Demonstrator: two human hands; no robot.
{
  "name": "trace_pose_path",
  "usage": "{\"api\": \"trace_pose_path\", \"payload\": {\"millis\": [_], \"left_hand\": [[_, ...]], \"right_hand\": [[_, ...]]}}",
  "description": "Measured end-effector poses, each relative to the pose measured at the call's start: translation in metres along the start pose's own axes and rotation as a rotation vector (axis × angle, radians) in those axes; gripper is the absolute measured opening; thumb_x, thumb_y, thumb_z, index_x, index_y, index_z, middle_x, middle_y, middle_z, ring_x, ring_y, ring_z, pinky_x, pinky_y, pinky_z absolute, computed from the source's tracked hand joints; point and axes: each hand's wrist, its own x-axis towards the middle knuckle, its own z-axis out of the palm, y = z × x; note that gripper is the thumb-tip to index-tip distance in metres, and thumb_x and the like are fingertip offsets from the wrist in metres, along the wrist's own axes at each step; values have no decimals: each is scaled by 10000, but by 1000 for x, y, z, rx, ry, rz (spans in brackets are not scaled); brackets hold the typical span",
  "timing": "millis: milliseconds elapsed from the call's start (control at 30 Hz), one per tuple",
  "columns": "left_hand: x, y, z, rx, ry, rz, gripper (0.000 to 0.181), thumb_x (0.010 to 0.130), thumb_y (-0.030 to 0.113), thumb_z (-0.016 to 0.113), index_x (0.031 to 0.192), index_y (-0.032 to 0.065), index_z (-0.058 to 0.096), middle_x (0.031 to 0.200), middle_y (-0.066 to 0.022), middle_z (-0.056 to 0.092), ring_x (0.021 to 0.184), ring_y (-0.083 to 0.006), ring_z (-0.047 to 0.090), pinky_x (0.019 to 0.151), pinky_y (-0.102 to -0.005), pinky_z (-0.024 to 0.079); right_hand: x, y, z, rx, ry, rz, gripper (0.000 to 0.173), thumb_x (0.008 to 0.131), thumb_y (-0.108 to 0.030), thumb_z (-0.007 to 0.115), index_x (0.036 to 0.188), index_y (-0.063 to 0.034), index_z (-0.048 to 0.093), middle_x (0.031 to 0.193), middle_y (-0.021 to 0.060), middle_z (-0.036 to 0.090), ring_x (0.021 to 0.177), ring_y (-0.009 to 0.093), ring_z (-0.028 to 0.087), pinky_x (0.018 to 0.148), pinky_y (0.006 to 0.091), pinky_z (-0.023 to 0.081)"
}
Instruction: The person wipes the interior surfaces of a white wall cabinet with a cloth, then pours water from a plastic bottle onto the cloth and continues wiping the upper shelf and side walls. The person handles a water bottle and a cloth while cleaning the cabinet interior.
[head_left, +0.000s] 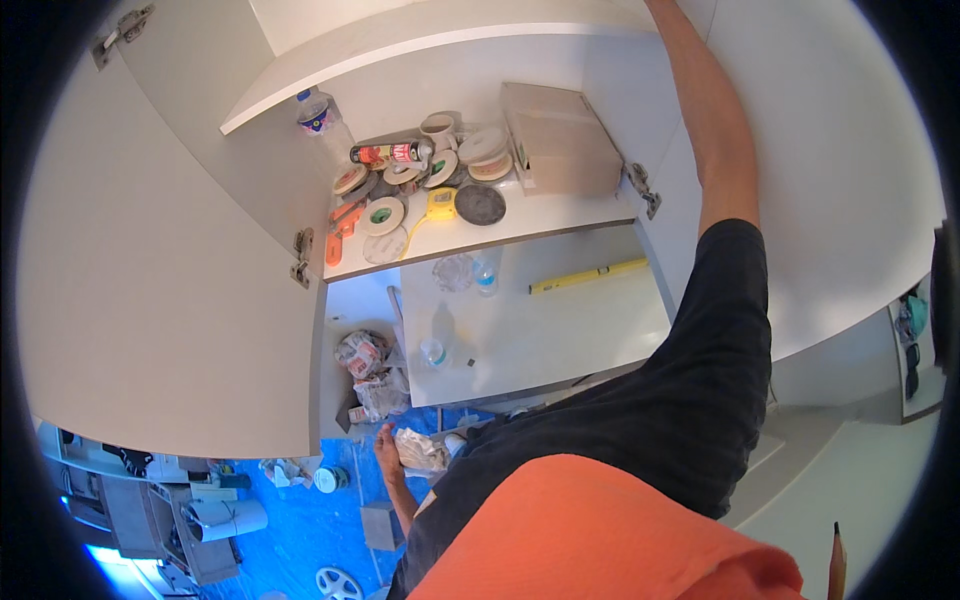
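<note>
My right arm reaches up past the opened right cabinet door (817, 172), and its hand is out of view above. My left hand (387, 454) hangs low at my side, its fingers partly curled. Beside it shows a crumpled beige cloth or bag (421, 451); I cannot tell whether the hand touches it. In front of me, the cabinet's lower shelf (540, 214) bears a yellow tape measure (442, 204), a dark round disc (480, 205), an orange tool (346, 225), several rolls of tape (382, 216), a spray can (386, 153), a mug (439, 131) and a cardboard box (562, 139).
The left cabinet door (165, 262) also hangs open. A plastic bottle (322, 120) stands at the shelf's left. Below, a white countertop (540, 337) holds a yellow spirit level (589, 277) and plastic bottles (486, 277). Blue sheeting (300, 525) covers the floor, with a bucket (331, 478) on it.
</note>
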Motion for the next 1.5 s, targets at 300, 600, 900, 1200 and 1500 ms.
{"api": "trace_pose_path", "payload": {"millis": [300, 600, 900, 1200, 1500], "left_hand": [[-13, 12, 8, 15, 24, 21, 465, 1045, 441, 589, 1133, 4, 725, 1060, -65, 681, 966, -153, 570, 876, -314, 461], [-30, -5, -4, -10, 47, 10, 452, 1056, 421, 571, 1142, 3, 721, 1054, -58, 678, 972, -150, 566, 881, -322, 460], [-35, -39, -16, -116, 127, -83, 411, 1041, 417, 603, 1085, 26, 723, 930, -30, 655, 853, -128, 562, 767, -295, 479], [-13, -41, 5, -24, 66, -67, 414, 1042, 423, 605, 1093, 30, 724, 933, -17, 646, 844, -117, 552, 765, -289, 475], [24, -14, 31, -102, -103, -20, 413, 1050, 409, 597, 1136, 25, 724, 1036, -47, 679, 922, -135, 572, 848, -316, 482]], "right_hand": [[20, 6, 21, 111, -80, 53, 377, 879, -366, 716, 997, -8, 727, 814, 153, 752, 750, 308, 727, 725, 446, 573], [61, 21, 65, -408, 111, -166, 290, 889, -310, 644, 1026, -62, 706, 801, 189, 725, 783, 341, 721, 738, 482, 573], [80, 36, 76, -78, -127, 119, 329, 914, -317, 690, 1083, -38, 734, 855, 155, 717, 677, 228, 672, 696, 418, 548], [67, -18, 29, -353, -304, -102, 234, 898, -288, 705, 942, -67, 764, 727, 80, 685, 551, 176, 591, 558, 379, 485], [50, -36, -54, -537, -741, 213, 248, 855, -311, 783, 870, -63, 772, 691, 79, 706, 486, 148, 555, 439, 295, 414]]}}
